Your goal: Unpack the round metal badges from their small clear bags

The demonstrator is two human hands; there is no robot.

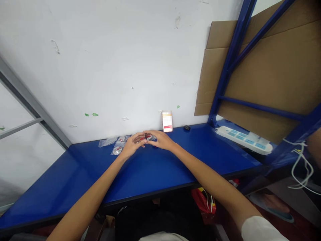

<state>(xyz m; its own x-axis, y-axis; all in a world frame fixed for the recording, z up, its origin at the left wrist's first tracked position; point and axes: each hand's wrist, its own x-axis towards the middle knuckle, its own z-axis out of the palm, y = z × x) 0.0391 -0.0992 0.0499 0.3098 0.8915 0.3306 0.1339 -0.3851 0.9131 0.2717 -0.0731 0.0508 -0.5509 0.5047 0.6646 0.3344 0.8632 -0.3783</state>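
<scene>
My left hand (131,146) and my right hand (162,140) meet above the blue table (150,170), near its back edge. Between the curled fingertips of both is a small red and dark item (145,136), too covered to name. Beside my left hand lie clear plastic bags (117,149) with round silvery and red pieces inside. Another clear bag (107,142) rests further left and looks flat. Behind my right hand, a lit phone-like screen (167,122) leans upright against the wall.
A black computer mouse (187,128) sits at the table's back. To the right are a white power strip (243,139), a blue metal frame (227,72), cardboard (273,67) and a looped white cable (301,167). Below hangs a red bag (204,201); another person's foot (272,204) shows lower right.
</scene>
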